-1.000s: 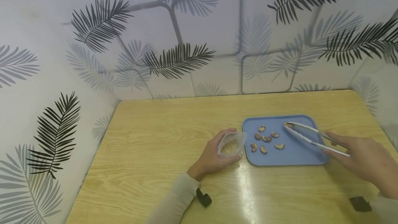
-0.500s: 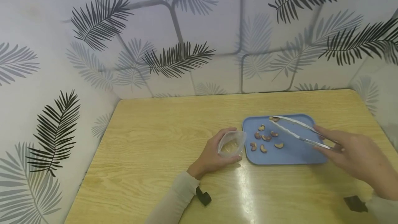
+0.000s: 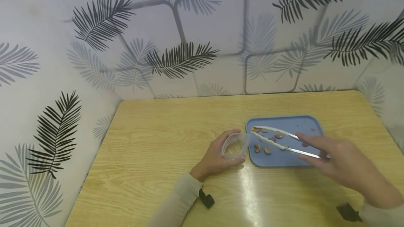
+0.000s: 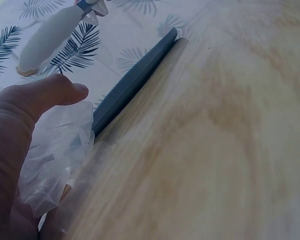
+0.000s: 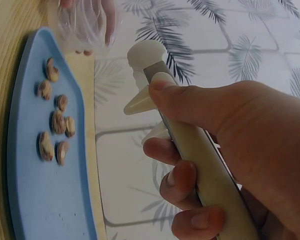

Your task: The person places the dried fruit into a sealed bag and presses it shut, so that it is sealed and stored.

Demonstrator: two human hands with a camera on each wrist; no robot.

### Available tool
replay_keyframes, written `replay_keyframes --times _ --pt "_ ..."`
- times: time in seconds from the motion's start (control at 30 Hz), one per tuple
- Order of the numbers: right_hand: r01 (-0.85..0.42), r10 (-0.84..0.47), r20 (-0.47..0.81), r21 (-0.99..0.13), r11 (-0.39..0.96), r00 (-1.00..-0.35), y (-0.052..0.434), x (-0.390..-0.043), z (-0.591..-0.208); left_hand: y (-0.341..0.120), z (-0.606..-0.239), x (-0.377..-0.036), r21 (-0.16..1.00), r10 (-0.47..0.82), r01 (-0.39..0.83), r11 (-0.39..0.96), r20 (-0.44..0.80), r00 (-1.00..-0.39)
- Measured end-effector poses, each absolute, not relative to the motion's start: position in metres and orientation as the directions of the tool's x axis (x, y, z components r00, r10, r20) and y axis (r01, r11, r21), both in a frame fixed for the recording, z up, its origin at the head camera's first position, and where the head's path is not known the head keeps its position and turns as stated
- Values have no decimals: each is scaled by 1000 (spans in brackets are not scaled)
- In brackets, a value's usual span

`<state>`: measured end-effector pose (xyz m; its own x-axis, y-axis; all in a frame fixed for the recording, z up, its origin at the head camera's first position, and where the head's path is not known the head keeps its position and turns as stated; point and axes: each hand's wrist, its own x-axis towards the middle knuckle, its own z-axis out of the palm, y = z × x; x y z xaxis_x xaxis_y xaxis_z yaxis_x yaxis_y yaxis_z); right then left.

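Note:
My left hand (image 3: pixel 212 159) curls round a clear plastic bag (image 3: pixel 234 147) with its mouth spread upward, just left of the tray; in the left wrist view the crinkled bag (image 4: pixel 57 150) hangs below the thumb. My right hand (image 3: pixel 345 162) grips white-tipped metal tongs (image 3: pixel 274 129), which pinch a cashew (image 3: pixel 257 129) at their tips, close to the bag's mouth. More cashews lie on the blue tray (image 3: pixel 304 123), partly hidden by the tongs in the head view. The right wrist view shows several cashews (image 5: pixel 58 121) at one end of the tray.
The tray rests on a wood-grain table (image 3: pixel 164 132) that reaches back to a leaf-patterned wall (image 3: pixel 214 27). A few small crumbs dot the tray's right part. A dark strap (image 3: pixel 206 199) circles the left wrist, another (image 3: pixel 348 212) the right.
The tongs, with a cashew in their tips, have swung left across the tray from its right part to the bag's mouth. My left hand and the bag have stayed in place.

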<state>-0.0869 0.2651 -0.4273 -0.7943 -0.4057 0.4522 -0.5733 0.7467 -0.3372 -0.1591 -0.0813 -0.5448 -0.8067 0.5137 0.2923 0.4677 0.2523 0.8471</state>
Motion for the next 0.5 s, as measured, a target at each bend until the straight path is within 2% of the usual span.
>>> replay_keyframes --times 0.2,0.5 --pt "-595 -441 435 -333 731 -785 250 -86 -422 -82 -545 -159 844 512 483 232 316 -799" --pt "-586 -484 344 -329 740 -804 238 -89 -421 -81 -546 -159 845 519 483 229 314 -795"
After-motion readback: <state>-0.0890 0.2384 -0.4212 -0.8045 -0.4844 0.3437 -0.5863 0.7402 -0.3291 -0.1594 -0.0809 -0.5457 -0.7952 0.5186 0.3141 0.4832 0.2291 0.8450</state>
